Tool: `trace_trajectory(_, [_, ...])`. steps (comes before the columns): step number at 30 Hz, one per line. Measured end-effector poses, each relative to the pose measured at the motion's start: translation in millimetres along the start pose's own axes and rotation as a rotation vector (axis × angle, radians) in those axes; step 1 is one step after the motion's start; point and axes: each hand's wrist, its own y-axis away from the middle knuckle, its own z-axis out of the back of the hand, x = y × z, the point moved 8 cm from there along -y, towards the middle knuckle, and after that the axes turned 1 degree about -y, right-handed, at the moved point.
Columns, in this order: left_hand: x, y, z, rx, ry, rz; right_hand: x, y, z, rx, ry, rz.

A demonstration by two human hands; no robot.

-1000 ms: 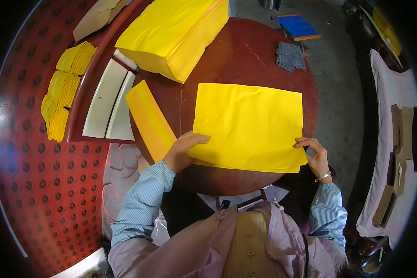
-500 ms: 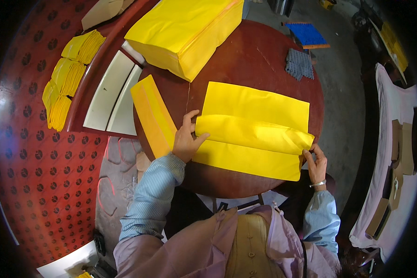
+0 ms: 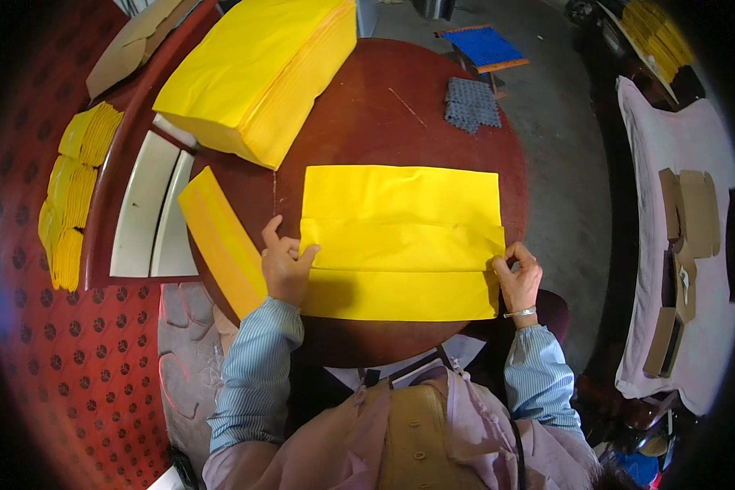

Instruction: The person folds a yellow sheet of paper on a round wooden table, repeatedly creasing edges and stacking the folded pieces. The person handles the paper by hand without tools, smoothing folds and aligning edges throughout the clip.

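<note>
A yellow cloth-like sheet (image 3: 400, 196) lies on the round table in front of me, with a folded band (image 3: 404, 245) running flat across its middle. At the sheet's right edge my right hand (image 3: 518, 282) pinches the end of the band between thumb and fingers. My left hand (image 3: 286, 269) rests by the left edge, thumb tip against the band's corner and fingers apart. Left of that hand lies a narrow folded yellow strip (image 3: 220, 237), its lower end partly behind my wrist. A tall stack of yellow sheets (image 3: 253, 73) stands at the far left of the table.
The dark red round table (image 3: 384, 98) bears a grey textured mat (image 3: 472, 104) at far right. Beyond stands a blue-topped stool (image 3: 482, 47). Folded yellow bundles (image 3: 69, 192) lie on red patterned material at left. Cardboard pieces (image 3: 684, 245) rest on a pale cloth at right.
The raised, bulging band across the sheet now lies flat. The left fingers have come off the sheet's left end, while the right hand keeps its edge. The whole view has shifted.
</note>
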Motion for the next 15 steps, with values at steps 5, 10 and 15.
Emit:
trace_trajectory(5, [-3.3, 1.9, 0.4, 0.023, 0.047, 0.127, -0.7, -0.1, -1.3, -0.013, -0.045, 0.005])
trace_trajectory(10, [-19.1, 5.2, -0.6, 0.053, -0.072, 0.185, -3.5, 3.6, -3.9, -0.019, -0.092, 0.012])
trace_trajectory(15, [-26.1, 6.8, -2.1, 0.041, -0.213, 0.096, -1.9, 6.4, -7.2, -0.077, -0.092, -0.003])
